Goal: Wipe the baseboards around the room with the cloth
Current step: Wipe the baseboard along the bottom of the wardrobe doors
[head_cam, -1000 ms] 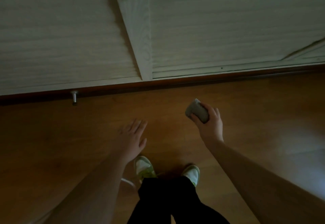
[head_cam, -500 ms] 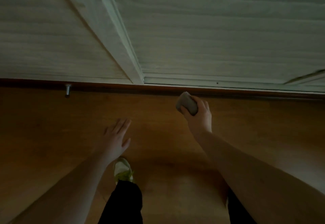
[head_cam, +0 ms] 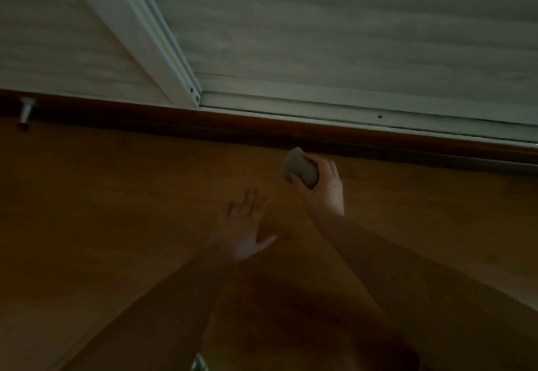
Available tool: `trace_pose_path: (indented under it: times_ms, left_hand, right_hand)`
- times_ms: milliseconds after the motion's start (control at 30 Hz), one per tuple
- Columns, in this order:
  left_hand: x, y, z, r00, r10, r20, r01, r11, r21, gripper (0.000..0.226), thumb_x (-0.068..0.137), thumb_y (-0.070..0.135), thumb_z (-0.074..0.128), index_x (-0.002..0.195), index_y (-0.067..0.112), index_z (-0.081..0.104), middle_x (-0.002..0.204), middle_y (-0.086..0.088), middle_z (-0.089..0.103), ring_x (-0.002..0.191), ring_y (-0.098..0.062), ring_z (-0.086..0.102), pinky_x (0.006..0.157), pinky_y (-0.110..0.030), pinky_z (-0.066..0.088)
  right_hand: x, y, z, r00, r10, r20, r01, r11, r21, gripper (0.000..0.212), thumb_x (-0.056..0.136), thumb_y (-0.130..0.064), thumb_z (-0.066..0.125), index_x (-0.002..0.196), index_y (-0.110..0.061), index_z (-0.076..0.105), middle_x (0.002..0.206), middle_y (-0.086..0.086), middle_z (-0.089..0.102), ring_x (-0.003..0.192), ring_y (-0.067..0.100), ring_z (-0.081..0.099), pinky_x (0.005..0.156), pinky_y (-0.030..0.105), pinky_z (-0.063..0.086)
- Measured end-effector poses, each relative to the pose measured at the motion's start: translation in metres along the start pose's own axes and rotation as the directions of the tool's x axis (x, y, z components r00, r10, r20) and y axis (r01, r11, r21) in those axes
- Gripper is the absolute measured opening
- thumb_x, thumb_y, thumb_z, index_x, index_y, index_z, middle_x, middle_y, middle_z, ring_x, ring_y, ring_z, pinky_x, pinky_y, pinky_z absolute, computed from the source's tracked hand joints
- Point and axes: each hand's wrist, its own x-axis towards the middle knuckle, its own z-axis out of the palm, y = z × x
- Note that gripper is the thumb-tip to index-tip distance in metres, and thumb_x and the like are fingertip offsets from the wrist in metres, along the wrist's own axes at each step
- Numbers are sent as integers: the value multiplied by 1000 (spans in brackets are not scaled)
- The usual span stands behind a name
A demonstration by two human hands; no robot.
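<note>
The right hand point(head_cam: 323, 187) is clenching its grip around the cloth point(head_cam: 300, 167), a grey wad, just below the baseboard point(head_cam: 262, 126) (contact with it cannot be told in the dim light). The left hand point(head_cam: 244, 231) is hovering released, fingers spread, nearer than the baseboard, over the floor point(head_cam: 116, 210). A doorstop point(head_cam: 25, 111) is sticking out from the baseboard far left.

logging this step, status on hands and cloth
Right hand grips balled cloth, just short of dark baseboard. Left hand open above floor. Door stop far left, not in the way.
</note>
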Motion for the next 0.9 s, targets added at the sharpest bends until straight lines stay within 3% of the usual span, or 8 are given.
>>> trace_pose_path:
  times_ms: [167, 367, 500, 633, 800, 900]
  left_hand:
    - [30, -19, 53, 997, 2, 75, -8, 997, 77, 106, 83, 85, 32, 157, 21, -9, 162, -3, -27, 150, -28, -19, 119, -54, -1]
    - [51, -37, 72, 995, 58, -87, -42, 983, 178, 116, 71, 96, 10, 157, 21, -9, 154, 3, -38, 145, -20, -30, 116, -61, -6]
    - [48, -40, 69, 997, 37, -66, -22, 976, 215, 113, 75, 93, 10, 158, 18, -7, 164, -6, -20, 151, -25, -17, 120, -59, 1]
    - [43, -38, 59, 1000, -13, 26, 6, 970, 243, 109, 81, 87, 27, 156, 18, -13, 162, -8, -24, 150, -30, -16, 120, -58, 4]
    - [42, -25, 50, 994, -68, 87, 49, 978, 204, 113, 81, 83, 42, 156, 20, -15, 161, -14, -26, 150, -36, -16, 121, -55, 7]
    - [47, -10, 50, 993, -45, 109, 24, 982, 189, 117, 79, 84, 44, 156, 21, -17, 161, -11, -28, 149, -34, -18, 120, -57, 7]
  right_hand:
    - [41, 21, 53, 990, -130, 60, 132, 991, -37, 49, 82, -23, 77, 126, -14, 58, 122, 2, 58, 110, 15, 56, 88, 21, 44]
    - [65, 35, 101, 995, -99, 26, 98, 995, 12, 43, 82, -22, 76, 122, -17, 59, 120, 0, 56, 107, 15, 56, 84, 21, 40]
    - [71, 46, 86, 996, -92, 8, 92, 996, 3, 42, 83, -22, 75, 121, -17, 60, 119, 1, 57, 107, 16, 56, 85, 22, 40]
    - [73, 50, 65, 997, -75, 14, 75, 997, -23, 42, 84, -24, 75, 122, -17, 59, 120, 2, 55, 105, 17, 56, 84, 24, 41]
    - [59, 78, 35, 979, 148, -140, -146, 989, 21, 45, 86, -29, 72, 124, -13, 52, 125, 5, 50, 109, 22, 56, 84, 25, 41]
    - [59, 99, 1, 975, 143, -170, -145, 989, -1, 44, 86, -26, 73, 123, -13, 54, 124, 5, 51, 109, 22, 55, 85, 26, 41]
